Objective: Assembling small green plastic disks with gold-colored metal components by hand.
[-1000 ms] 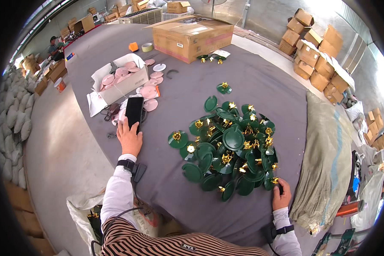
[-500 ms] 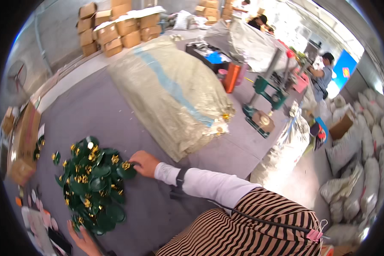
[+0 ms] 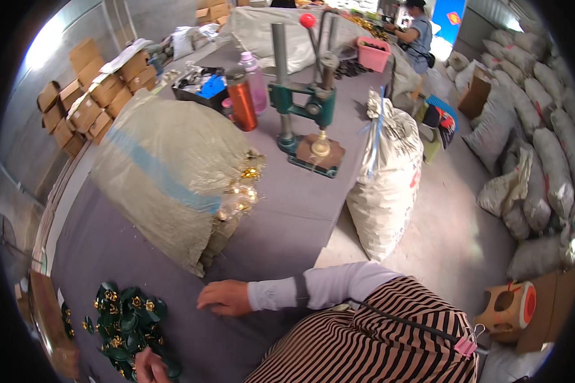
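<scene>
A heap of dark green round pieces with gold bow-like trims (image 3: 124, 322) lies on the grey-covered table at the lower left. At the heap's near edge is my left hand (image 3: 151, 366), its fingers drawn together; whether a piece is between them is hidden. My right hand (image 3: 225, 298) hovers low over the table, right of the heap and apart from it. Its fingers are loosely bent and slightly apart, with nothing in them. Beyond it lies a big woven sack (image 3: 166, 150) with a blue stripe, gold pieces showing at its mouth (image 3: 239, 198).
A green hand press (image 3: 303, 105) stands on the table, near an orange tumbler (image 3: 241, 102) and a black tray (image 3: 201, 89). A tied white sack (image 3: 386, 179) stands beside the table's right edge. Sacks line the right wall; cartons (image 3: 102, 96) stand far left. A person (image 3: 418, 38) works at the back.
The view has swung right. My right hand has come away from a green piece at the heap's right side. My left hand has gone from spread fingers beside the heap to drawn-together fingers at its near edge.
</scene>
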Action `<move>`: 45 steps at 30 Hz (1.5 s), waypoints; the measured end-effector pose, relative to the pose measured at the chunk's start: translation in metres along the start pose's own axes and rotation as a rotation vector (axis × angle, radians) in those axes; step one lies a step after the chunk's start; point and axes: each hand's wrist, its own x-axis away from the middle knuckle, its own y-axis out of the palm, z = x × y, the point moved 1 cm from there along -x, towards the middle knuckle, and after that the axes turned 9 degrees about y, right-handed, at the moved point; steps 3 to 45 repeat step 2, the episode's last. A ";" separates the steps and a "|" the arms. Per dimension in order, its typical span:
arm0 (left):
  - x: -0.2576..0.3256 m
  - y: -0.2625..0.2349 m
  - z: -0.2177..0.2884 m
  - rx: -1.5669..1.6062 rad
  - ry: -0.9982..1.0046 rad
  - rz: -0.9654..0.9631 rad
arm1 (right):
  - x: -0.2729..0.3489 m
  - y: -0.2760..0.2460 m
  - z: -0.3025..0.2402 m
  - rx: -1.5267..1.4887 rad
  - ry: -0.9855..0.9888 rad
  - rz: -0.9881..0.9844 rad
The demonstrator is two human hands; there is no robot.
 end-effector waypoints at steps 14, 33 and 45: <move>0.012 -0.048 -0.076 0.415 0.248 -0.238 | 0.040 -0.023 0.005 -0.025 0.041 0.074; 0.012 -0.048 -0.076 0.415 0.248 -0.238 | 0.040 -0.023 0.005 -0.025 0.041 0.074; 0.012 -0.048 -0.076 0.415 0.248 -0.238 | 0.040 -0.023 0.005 -0.025 0.041 0.074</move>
